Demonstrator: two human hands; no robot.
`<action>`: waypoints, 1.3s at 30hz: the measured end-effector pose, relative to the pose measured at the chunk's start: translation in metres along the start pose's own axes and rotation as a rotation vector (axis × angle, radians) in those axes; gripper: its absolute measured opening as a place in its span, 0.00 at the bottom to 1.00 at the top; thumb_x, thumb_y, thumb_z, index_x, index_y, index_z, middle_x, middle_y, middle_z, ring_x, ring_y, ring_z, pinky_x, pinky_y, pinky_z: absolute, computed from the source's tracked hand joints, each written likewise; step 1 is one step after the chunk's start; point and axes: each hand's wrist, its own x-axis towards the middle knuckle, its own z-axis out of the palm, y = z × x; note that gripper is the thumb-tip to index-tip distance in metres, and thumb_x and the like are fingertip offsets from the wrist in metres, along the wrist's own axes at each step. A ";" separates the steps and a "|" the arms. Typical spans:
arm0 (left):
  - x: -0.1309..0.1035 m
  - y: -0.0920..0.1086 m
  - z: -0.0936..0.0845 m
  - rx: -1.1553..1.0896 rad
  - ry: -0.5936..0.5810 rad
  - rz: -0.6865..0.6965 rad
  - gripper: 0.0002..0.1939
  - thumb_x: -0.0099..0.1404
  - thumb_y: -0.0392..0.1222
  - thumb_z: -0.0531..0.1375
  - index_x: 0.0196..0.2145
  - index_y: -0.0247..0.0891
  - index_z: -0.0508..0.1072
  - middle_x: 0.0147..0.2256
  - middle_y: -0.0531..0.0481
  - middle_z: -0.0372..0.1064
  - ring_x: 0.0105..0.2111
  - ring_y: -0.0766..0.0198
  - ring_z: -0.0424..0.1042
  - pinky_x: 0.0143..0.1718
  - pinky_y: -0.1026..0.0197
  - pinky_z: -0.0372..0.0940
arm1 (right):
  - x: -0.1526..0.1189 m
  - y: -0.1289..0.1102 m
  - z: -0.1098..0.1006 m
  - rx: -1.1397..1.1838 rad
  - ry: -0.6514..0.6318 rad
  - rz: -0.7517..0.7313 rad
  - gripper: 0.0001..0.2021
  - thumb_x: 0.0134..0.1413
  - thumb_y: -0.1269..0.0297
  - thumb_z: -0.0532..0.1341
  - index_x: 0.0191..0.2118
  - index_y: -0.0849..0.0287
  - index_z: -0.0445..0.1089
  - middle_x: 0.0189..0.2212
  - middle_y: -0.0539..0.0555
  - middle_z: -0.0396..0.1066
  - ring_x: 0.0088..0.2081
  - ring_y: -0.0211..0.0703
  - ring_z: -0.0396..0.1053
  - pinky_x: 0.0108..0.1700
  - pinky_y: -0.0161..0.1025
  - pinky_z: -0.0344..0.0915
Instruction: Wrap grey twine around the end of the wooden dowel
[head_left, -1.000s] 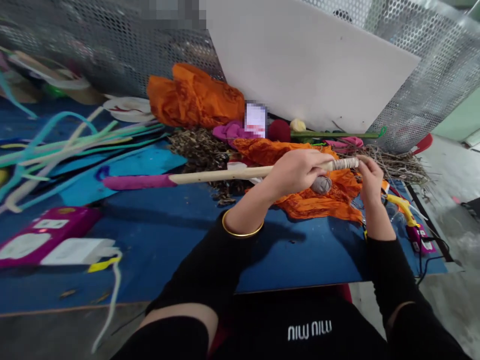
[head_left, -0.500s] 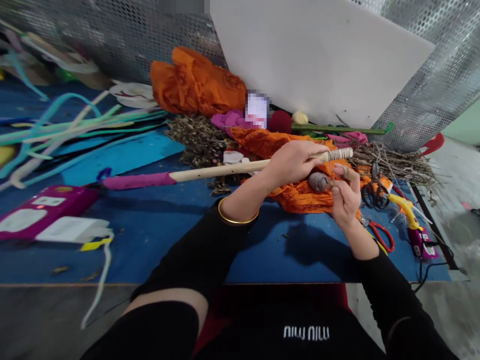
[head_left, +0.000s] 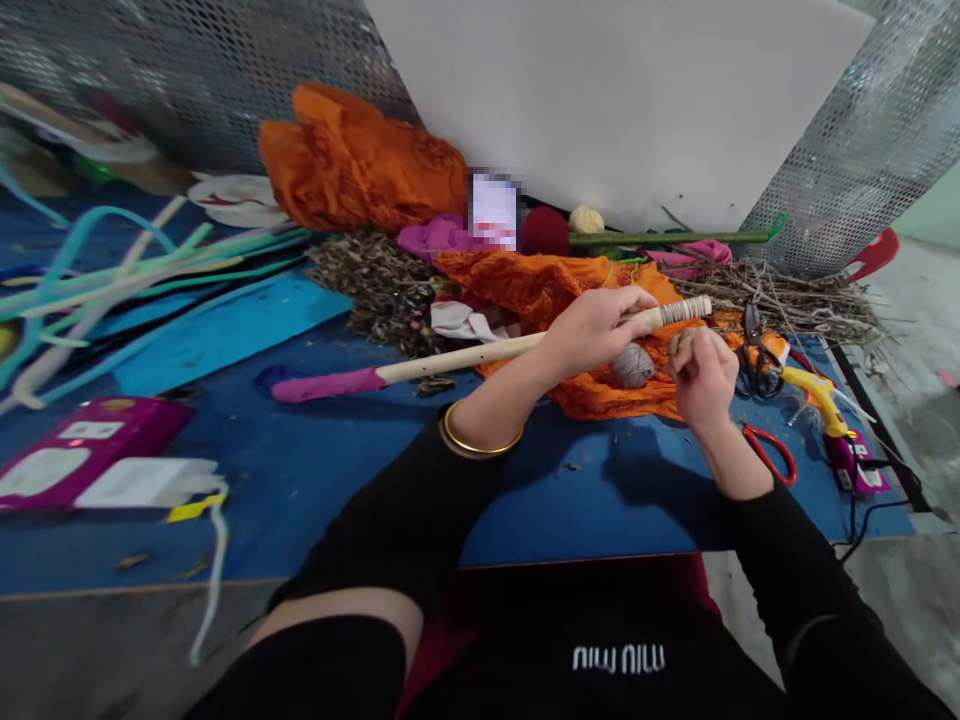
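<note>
My left hand (head_left: 596, 328) is wrapped round a pale wooden stick (head_left: 457, 357) near its right end. Grey twine (head_left: 682, 310) is coiled round that end, while purple wrapping (head_left: 330, 385) covers the left end. Just right of the stick's tip and a little below, my right hand (head_left: 702, 378) is closed, its fingers pinched together; whatever they hold is too small to make out. Between the hands a grey ball of twine (head_left: 632, 366) lies on orange cloth (head_left: 585, 400).
Red-handled scissors (head_left: 771, 455), black shears (head_left: 757, 352) and a yellow glue gun (head_left: 817, 392) lie at the right. Dried leaves (head_left: 375, 285) and a larger orange cloth bundle (head_left: 367, 165) lie behind. A purple box (head_left: 90, 450) is at the left.
The stick's purple end has swung right and slightly down. My right hand has turned, its fingers more tightly closed. The view has shifted a little.
</note>
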 end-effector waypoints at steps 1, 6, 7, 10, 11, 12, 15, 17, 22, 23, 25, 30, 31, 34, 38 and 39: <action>0.000 0.000 0.002 0.004 0.000 -0.008 0.15 0.67 0.40 0.58 0.47 0.32 0.78 0.37 0.47 0.80 0.35 0.64 0.74 0.38 0.64 0.65 | -0.003 0.000 0.001 -0.136 -0.017 -0.116 0.24 0.69 0.48 0.56 0.23 0.53 0.60 0.19 0.47 0.53 0.22 0.39 0.53 0.24 0.41 0.50; 0.001 -0.001 0.007 0.098 -0.021 -0.014 0.15 0.69 0.39 0.56 0.48 0.36 0.78 0.42 0.48 0.81 0.40 0.61 0.77 0.41 0.62 0.65 | -0.012 0.004 0.006 -0.695 -0.122 -0.674 0.20 0.69 0.66 0.54 0.23 0.52 0.53 0.20 0.48 0.53 0.26 0.43 0.52 0.32 0.45 0.53; 0.001 -0.001 0.008 0.120 -0.024 -0.026 0.15 0.69 0.40 0.56 0.49 0.36 0.78 0.43 0.48 0.81 0.41 0.61 0.77 0.41 0.62 0.66 | -0.012 0.005 0.007 -0.750 -0.123 -0.728 0.19 0.69 0.69 0.54 0.24 0.52 0.53 0.20 0.48 0.54 0.26 0.43 0.52 0.32 0.45 0.53; 0.001 -0.001 0.012 0.181 -0.041 -0.108 0.16 0.70 0.41 0.55 0.49 0.37 0.79 0.43 0.47 0.82 0.42 0.58 0.77 0.41 0.61 0.66 | -0.011 0.009 0.009 -0.834 -0.136 -0.798 0.18 0.69 0.70 0.54 0.25 0.51 0.54 0.20 0.49 0.55 0.26 0.43 0.52 0.31 0.45 0.54; 0.001 -0.002 0.014 0.203 -0.054 -0.134 0.16 0.70 0.42 0.55 0.49 0.37 0.79 0.43 0.46 0.82 0.42 0.58 0.77 0.40 0.60 0.65 | -0.010 0.009 0.010 -0.831 -0.145 -0.794 0.18 0.69 0.70 0.54 0.25 0.51 0.54 0.20 0.49 0.56 0.26 0.43 0.53 0.31 0.44 0.55; 0.002 -0.002 0.015 0.227 -0.064 -0.149 0.16 0.70 0.42 0.54 0.49 0.37 0.79 0.43 0.46 0.81 0.41 0.57 0.77 0.40 0.60 0.65 | -0.010 0.009 0.009 -0.810 -0.159 -0.777 0.18 0.69 0.69 0.54 0.25 0.52 0.55 0.21 0.49 0.58 0.26 0.43 0.55 0.31 0.44 0.56; 0.002 -0.007 0.017 0.288 -0.063 -0.111 0.16 0.71 0.41 0.54 0.47 0.38 0.79 0.43 0.45 0.81 0.41 0.57 0.77 0.40 0.60 0.66 | -0.006 0.002 0.004 -0.666 -0.239 -0.650 0.17 0.72 0.64 0.52 0.28 0.52 0.63 0.26 0.52 0.67 0.31 0.43 0.66 0.35 0.43 0.66; 0.001 -0.010 0.018 0.315 -0.043 -0.069 0.15 0.71 0.41 0.54 0.45 0.38 0.79 0.42 0.45 0.81 0.41 0.58 0.77 0.41 0.61 0.66 | -0.002 -0.005 -0.003 -0.583 -0.263 -0.552 0.17 0.73 0.58 0.52 0.30 0.52 0.68 0.34 0.55 0.73 0.40 0.46 0.73 0.42 0.46 0.72; -0.003 -0.011 0.019 0.347 -0.107 -0.021 0.13 0.70 0.41 0.54 0.43 0.40 0.79 0.41 0.46 0.81 0.40 0.58 0.76 0.42 0.61 0.66 | 0.015 -0.020 -0.023 -0.541 -0.195 -0.358 0.24 0.70 0.43 0.53 0.29 0.51 0.72 0.35 0.55 0.73 0.40 0.47 0.73 0.44 0.49 0.73; -0.004 -0.009 0.019 0.357 -0.131 -0.019 0.13 0.70 0.41 0.54 0.43 0.40 0.79 0.41 0.46 0.81 0.41 0.58 0.76 0.42 0.60 0.65 | 0.019 -0.021 -0.026 -0.510 -0.219 -0.328 0.25 0.69 0.41 0.53 0.28 0.51 0.72 0.33 0.55 0.73 0.39 0.47 0.73 0.45 0.49 0.73; -0.004 -0.004 0.018 0.386 -0.193 -0.016 0.13 0.70 0.40 0.54 0.43 0.39 0.79 0.42 0.46 0.80 0.42 0.57 0.76 0.42 0.59 0.65 | 0.024 -0.021 -0.030 -0.421 -0.272 -0.274 0.26 0.69 0.40 0.53 0.27 0.52 0.72 0.30 0.53 0.74 0.38 0.47 0.74 0.46 0.48 0.73; -0.005 0.007 0.015 0.445 -0.298 -0.015 0.13 0.70 0.40 0.55 0.45 0.37 0.79 0.44 0.44 0.81 0.44 0.54 0.77 0.41 0.58 0.64 | 0.027 -0.013 -0.035 -0.266 -0.278 -0.111 0.25 0.66 0.38 0.56 0.28 0.53 0.73 0.27 0.50 0.75 0.29 0.40 0.73 0.36 0.41 0.71; -0.005 0.008 0.015 0.454 -0.305 -0.008 0.14 0.70 0.39 0.55 0.47 0.37 0.79 0.45 0.43 0.81 0.45 0.54 0.78 0.42 0.58 0.65 | 0.027 -0.011 -0.035 -0.263 -0.265 -0.078 0.25 0.66 0.38 0.56 0.29 0.53 0.73 0.28 0.49 0.76 0.25 0.38 0.70 0.32 0.40 0.69; -0.007 0.007 0.016 0.503 -0.317 0.019 0.16 0.71 0.39 0.55 0.50 0.36 0.78 0.47 0.42 0.81 0.47 0.52 0.79 0.45 0.57 0.67 | 0.028 -0.007 -0.037 -0.352 -0.259 -0.069 0.25 0.66 0.37 0.56 0.31 0.53 0.75 0.32 0.49 0.79 0.25 0.37 0.70 0.30 0.38 0.66; -0.008 0.006 0.017 0.573 -0.321 0.080 0.18 0.71 0.38 0.54 0.53 0.35 0.78 0.50 0.39 0.80 0.49 0.50 0.79 0.46 0.55 0.69 | 0.030 -0.006 -0.040 -0.555 -0.304 -0.162 0.26 0.69 0.39 0.53 0.30 0.54 0.74 0.31 0.51 0.80 0.36 0.43 0.77 0.39 0.38 0.68; -0.008 0.007 0.018 0.589 -0.324 0.101 0.18 0.71 0.37 0.54 0.53 0.35 0.77 0.50 0.40 0.80 0.49 0.50 0.79 0.46 0.55 0.69 | 0.030 -0.007 -0.040 -0.593 -0.311 -0.168 0.26 0.70 0.40 0.52 0.30 0.54 0.74 0.31 0.51 0.79 0.35 0.42 0.76 0.38 0.37 0.67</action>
